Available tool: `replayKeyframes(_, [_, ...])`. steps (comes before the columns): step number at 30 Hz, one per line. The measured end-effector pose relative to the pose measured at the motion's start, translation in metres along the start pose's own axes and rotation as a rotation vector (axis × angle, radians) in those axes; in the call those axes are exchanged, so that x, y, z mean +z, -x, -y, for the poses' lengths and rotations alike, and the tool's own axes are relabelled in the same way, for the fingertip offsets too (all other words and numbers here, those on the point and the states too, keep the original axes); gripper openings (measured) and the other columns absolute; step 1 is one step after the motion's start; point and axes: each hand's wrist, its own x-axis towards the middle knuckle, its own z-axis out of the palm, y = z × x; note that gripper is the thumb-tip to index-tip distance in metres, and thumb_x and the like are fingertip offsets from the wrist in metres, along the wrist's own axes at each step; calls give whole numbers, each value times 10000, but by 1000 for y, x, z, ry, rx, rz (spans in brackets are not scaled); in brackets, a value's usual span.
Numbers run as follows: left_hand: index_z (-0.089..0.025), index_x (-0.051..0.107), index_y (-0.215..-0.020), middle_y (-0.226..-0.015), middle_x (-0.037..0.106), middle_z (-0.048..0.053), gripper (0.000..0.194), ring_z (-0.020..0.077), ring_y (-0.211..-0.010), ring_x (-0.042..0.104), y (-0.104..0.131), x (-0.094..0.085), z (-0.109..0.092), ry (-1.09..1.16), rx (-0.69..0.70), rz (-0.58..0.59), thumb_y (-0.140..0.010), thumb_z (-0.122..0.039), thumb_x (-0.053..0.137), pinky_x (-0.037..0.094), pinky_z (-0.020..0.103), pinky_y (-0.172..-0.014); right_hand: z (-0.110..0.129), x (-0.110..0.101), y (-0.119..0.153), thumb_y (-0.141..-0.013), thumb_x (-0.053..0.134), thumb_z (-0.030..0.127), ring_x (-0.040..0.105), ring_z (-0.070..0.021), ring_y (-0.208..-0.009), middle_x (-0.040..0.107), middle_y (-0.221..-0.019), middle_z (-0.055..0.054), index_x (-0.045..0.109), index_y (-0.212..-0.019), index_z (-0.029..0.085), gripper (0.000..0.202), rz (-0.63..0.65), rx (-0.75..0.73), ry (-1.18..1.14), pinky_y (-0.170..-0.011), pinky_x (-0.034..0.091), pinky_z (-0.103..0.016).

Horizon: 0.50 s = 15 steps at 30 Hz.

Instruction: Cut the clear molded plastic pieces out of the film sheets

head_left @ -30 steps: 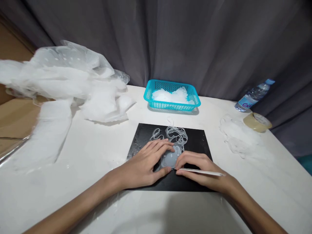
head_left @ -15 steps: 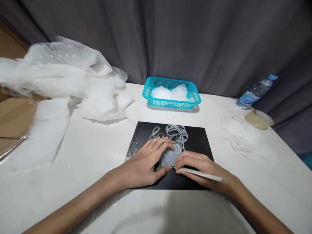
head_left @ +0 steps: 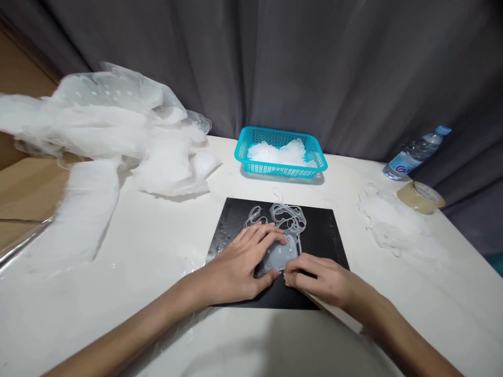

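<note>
My left hand point(head_left: 243, 267) lies with fingers spread over a translucent, rounded plastic piece point(head_left: 279, 257), pressing it against a black mat point(head_left: 322, 235). Its thumb rests by the piece's near edge. Pinched in my right hand point(head_left: 326, 277) is a slim tool with a white handle point(head_left: 341, 314), which slopes down toward my wrist. The tool's tip is hidden by my fingers, close to the piece's lower right edge. Thin, curling clear strips point(head_left: 288, 217) lie on the mat just beyond the piece.
Behind the mat stands a turquoise basket point(head_left: 283, 170) holding white translucent pieces. White filmy sheets point(head_left: 157, 141) are heaped at the left beside a cardboard box point(head_left: 27, 183). To the right are a clear scrap pile point(head_left: 393, 214), a tape roll point(head_left: 420, 198) and a water bottle point(head_left: 416, 154).
The white-handled tool has swung so its rear end points more toward me, and my right hand has turned with it. My left hand keeps its place on the plastic piece.
</note>
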Motion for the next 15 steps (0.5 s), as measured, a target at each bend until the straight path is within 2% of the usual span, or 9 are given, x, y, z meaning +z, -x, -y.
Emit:
replayKeyframes(4, [-268,502,-1427,-1560,505,92,479,340,-1522,368,0,2,2,9,3,-6,-969,-314,637,310,549,-1257,9,1,-5,-1069,465,68,640,-173,-878,713,-1049,-78,654,-1072,157,209,-28,-32,156,-777,539,-277])
replayKeyframes(10, [-281,490,-1421,-1517,533,83,491,334,-1486,403,0,3,5,39,-6,-37,-961,-331,657,302,565,-1256,7,-1,-11,-1070,549,162,675,-249,-936,754,-1092,-137,666,-1230,45,230,-40,-95,407,-841,588,-370])
replayKeyframes(15, [-265,449,-1433,-1493,541,97,555,336,-1470,416,1,6,5,46,-15,-47,-932,-297,685,319,578,-1245,4,5,-9,-1036,520,62,689,-234,-863,769,-1038,-134,696,-1170,27,224,-42,-135,467,-804,604,-362])
